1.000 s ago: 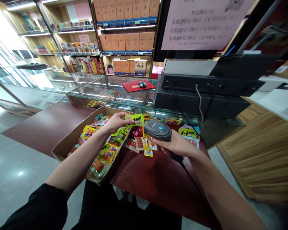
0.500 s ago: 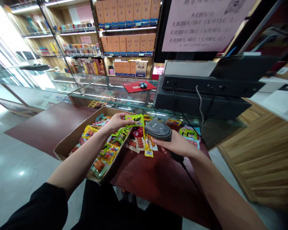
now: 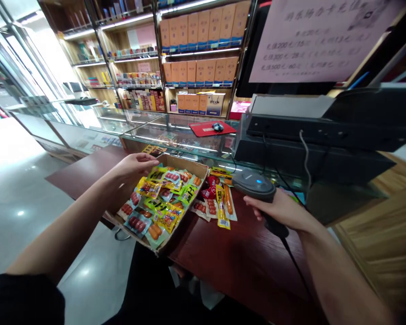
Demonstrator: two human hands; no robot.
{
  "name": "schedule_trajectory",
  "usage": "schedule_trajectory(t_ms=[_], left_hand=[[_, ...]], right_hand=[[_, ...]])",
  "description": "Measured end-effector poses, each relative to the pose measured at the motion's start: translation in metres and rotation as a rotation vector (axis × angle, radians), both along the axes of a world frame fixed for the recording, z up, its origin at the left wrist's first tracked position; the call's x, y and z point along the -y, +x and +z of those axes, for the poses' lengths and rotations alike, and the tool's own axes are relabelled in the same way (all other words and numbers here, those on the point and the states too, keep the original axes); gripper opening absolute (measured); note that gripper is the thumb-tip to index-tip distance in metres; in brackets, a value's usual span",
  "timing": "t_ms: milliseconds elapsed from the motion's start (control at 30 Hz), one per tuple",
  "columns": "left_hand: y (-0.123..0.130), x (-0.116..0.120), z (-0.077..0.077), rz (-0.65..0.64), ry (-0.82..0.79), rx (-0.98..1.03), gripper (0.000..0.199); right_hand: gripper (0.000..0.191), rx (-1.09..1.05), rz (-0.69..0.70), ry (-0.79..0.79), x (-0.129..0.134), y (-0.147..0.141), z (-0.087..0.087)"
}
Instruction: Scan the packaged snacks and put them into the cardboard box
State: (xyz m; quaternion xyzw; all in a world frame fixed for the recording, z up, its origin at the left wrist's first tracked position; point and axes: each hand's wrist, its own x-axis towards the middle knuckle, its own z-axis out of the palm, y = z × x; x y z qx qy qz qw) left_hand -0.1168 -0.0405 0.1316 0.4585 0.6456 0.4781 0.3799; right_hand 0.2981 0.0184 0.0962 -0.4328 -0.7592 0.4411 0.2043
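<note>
A dark red-brown surface [image 3: 209, 257] stood before a glass showcase [image 3: 174, 122], with lit shelves [image 3: 199, 51] of upright orange-and-blue cartons [image 3: 203, 31] beyond. An open brown cardboard box [image 3: 189, 165] held small yellow, green and clear plastic sausage packets [image 3: 169, 218]; a long, narrow yellow packet [image 3: 222, 207] lay right of the box. The left hand [image 3: 135, 166] hung over the box's far left corner, packets just below its fingers; whether these gripped one could not be told. The right hand [image 3: 284, 208] had its fingers wrapped around a dark grey, corded handheld scanner [image 3: 255, 184].
</note>
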Motion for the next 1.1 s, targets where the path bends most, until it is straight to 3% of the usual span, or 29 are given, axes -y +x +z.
schedule_trajectory(t_ms=[67,167,400,500,633,767,867,1100], left_hand=[[0.003,-0.001,0.002,0.000,-0.005,-0.005,0.034],[0.029,-0.016,-0.004,-0.084,0.002,-0.045,0.032],[0.132,-0.082,-0.048,-0.507,0.093,-0.151,0.033],[0.169,-0.113,-0.069,-0.588,0.127,-0.319,0.029],[0.205,-0.144,-0.087,-0.618,0.179,-0.701,0.018],[0.228,-0.160,-0.099,-0.668,0.164,-1.086,0.025],[0.239,-0.165,-0.108,-0.660,0.081,-1.260,0.032],[0.242,-0.167,-0.114,-0.621,0.058,-1.257,0.034]], right_hand=[[0.041,0.010,-0.010,0.017,-0.002,0.006,0.003],[0.039,0.047,0.015,0.033,-0.005,0.013,0.007],[0.041,0.030,-0.050,-0.003,-0.014,0.030,0.007],[0.040,0.008,-0.088,-0.024,-0.015,0.038,0.011],[0.040,0.003,-0.104,-0.029,-0.015,0.048,0.018],[0.038,-0.032,-0.100,-0.034,-0.017,0.055,0.018],[0.037,-0.065,-0.111,-0.054,-0.019,0.057,0.015],[0.037,-0.053,-0.110,-0.036,-0.019,0.057,0.014]])
